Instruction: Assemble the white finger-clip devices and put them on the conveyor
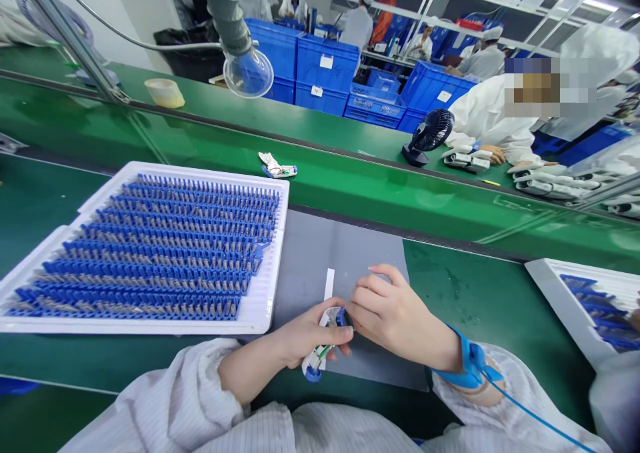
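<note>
My left hand (pixel 310 333) is closed around a white and blue plastic device housing (pixel 317 357), held tilted low over the grey mat (pixel 345 243). A green strip, maybe wire or board, shows inside the housing, and its lower end is blue. At the upper blue end, the fingers of my right hand (pixel 387 313) are curled and pinched close against it. Those fingertips are partly hidden, so what they grip is unclear. A blue wrist strap (pixel 465 363) with a cord circles my right wrist. Just beyond the housing, a narrow white strip (pixel 329 283) lies on the mat.
Left of the mat, a white tray (pixel 277 253) bears rows of blue and grey parts. Another tray (pixel 555 293) stands at right. Behind run a ledge with an open housing (pixel 275 167), a fan (pixel 433 133), a cup (pixel 165 93) and an extraction hose (pixel 227 13). Co-workers are beyond.
</note>
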Available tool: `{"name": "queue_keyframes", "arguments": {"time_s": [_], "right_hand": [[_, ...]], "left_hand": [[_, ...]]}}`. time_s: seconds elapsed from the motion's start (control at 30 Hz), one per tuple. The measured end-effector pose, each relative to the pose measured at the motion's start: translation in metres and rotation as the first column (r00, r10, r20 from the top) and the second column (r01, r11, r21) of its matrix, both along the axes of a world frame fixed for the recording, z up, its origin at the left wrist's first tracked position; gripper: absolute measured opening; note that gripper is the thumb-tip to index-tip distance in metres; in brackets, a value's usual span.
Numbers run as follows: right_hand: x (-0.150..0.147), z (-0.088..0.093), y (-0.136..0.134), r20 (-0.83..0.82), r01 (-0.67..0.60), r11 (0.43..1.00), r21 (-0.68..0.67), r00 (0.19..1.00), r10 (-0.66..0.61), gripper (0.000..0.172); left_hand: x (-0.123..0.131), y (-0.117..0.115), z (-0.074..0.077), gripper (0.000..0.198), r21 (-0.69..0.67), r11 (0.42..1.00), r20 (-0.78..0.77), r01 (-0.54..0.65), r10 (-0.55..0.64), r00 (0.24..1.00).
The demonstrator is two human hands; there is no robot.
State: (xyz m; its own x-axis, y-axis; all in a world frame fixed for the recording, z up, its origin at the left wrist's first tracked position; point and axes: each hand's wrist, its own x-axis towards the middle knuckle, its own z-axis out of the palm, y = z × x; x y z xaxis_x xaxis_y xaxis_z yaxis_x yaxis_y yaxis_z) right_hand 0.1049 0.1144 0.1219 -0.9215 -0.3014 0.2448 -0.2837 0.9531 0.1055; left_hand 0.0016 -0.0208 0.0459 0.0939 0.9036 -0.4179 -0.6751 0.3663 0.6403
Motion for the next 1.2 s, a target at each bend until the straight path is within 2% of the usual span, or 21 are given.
{"name": "queue_keyframes", "arguments": {"time_s": [0.1,0.2,0.27,0.3,0.33,0.37,0.4,0.43,0.47,0.5,0.53,0.57,0.63,0.77,0.83,0.9,1.1,1.13,1.17,1.2], "right_hand": [[0.0,0.001,-0.001,-0.022,-0.014,1.0,0.011,1.0,0.015,0.021],[0.006,-0.001,-0.002,-0.076,-0.021,0.998,-0.055,0.997,0.016,0.02],[0.012,-0.006,-0.004,-0.142,-0.015,0.986,-0.168,0.99,-0.009,0.015],[0.015,-0.01,-0.006,-0.166,-0.001,0.961,-0.277,0.985,-0.047,0.012],[0.019,-0.014,-0.008,-0.169,0.022,0.904,-0.428,0.98,-0.104,0.011],[0.022,-0.019,-0.011,-0.129,0.061,0.793,-0.607,0.976,-0.173,0.01],[0.024,-0.025,-0.013,-0.043,0.11,0.617,-0.779,0.973,-0.228,0.008],[0.026,-0.03,-0.016,0.079,0.172,0.396,-0.902,0.967,-0.241,0.006],[0.027,-0.036,-0.018,0.205,0.241,0.168,-0.956,0.957,-0.207,0.008],[0.027,-0.042,-0.02,0.306,0.305,-0.029,-0.952,0.941,-0.142,0.013],[0.027,-0.046,-0.022,0.372,0.356,-0.172,-0.919,0.926,-0.068,0.02],[0.027,-0.051,-0.022,0.406,0.39,-0.267,-0.882,0.914,-0.009,0.027],[0.025,-0.057,-0.023,0.428,0.408,-0.365,-0.837,0.903,0.028,0.031],[0.025,-0.06,-0.022,0.447,0.407,-0.423,-0.81,0.895,0.006,0.025],[0.025,-0.06,-0.022,0.459,0.428,-0.434,-0.793,0.888,0.038,0.025],[0.026,-0.059,-0.024,0.464,0.449,-0.437,-0.78,0.882,0.079,0.026],[0.021,-0.057,-0.032,0.456,0.472,-0.444,-0.761,0.877,0.151,0.029],[0.021,-0.055,-0.031,0.467,0.479,-0.433,-0.764,0.873,0.141,0.03],[0.022,-0.053,-0.027,0.492,0.494,-0.395,-0.775,0.863,0.114,0.031],[0.024,-0.05,-0.021,0.53,0.52,-0.32,-0.792,0.846,0.063,0.032]], "left_hand": [[0.001,0.0,-0.001,0.065,0.003,1.0,0.098,-0.025,0.024,0.995],[0.002,-0.002,-0.002,0.068,0.026,0.999,0.204,-0.038,0.032,0.979],[0.002,-0.004,-0.001,0.07,0.061,0.997,0.201,-0.041,0.028,0.979],[0.002,-0.005,0.0,0.07,0.1,0.994,0.145,-0.048,0.033,0.989],[0.001,-0.006,0.001,0.069,0.156,0.986,0.037,-0.062,0.057,0.998],[0.001,-0.008,0.002,0.067,0.226,0.971,-0.116,-0.082,0.11,0.987],[0.0,-0.009,0.003,0.065,0.299,0.95,-0.285,-0.095,0.184,0.941],[-0.001,-0.009,0.004,0.063,0.359,0.929,-0.442,-0.091,0.254,0.86],[-0.001,-0.01,0.005,0.061,0.395,0.915,-0.563,-0.075,0.307,0.767],[-0.001,-0.01,0.005,0.059,0.408,0.911,-0.646,-0.058,0.332,0.687],[0.0,-0.01,0.005,0.059,0.403,0.915,-0.698,-0.037,0.334,0.633],[0.001,-0.01,0.005,0.061,0.393,0.919,-0.734,-0.019,0.326,0.597],[0.003,-0.009,0.002,0.068,0.38,0.925,-0.789,-0.013,0.332,0.517],[0.008,-0.008,-0.004,0.072,0.376,0.926,-0.882,-0.031,0.367,0.296],[0.01,-0.009,-0.005,0.069,0.373,0.928,-0.905,0.016,0.36,0.226],[0.011,-0.01,-0.005,0.066,0.369,0.927,-0.916,0.068,0.35,0.197],[0.013,-0.012,-0.006,0.046,0.39,0.905,-0.916,0.167,0.363,0.174],[0.014,-0.012,-0.008,0.05,0.378,0.911,-0.92,0.163,0.351,0.174],[0.015,-0.012,-0.009,0.059,0.362,0.917,-0.926,0.165,0.335,0.173],[0.016,-0.011,-0.011,0.073,0.343,0.922,-0.934,0.177,0.315,0.171]]}}
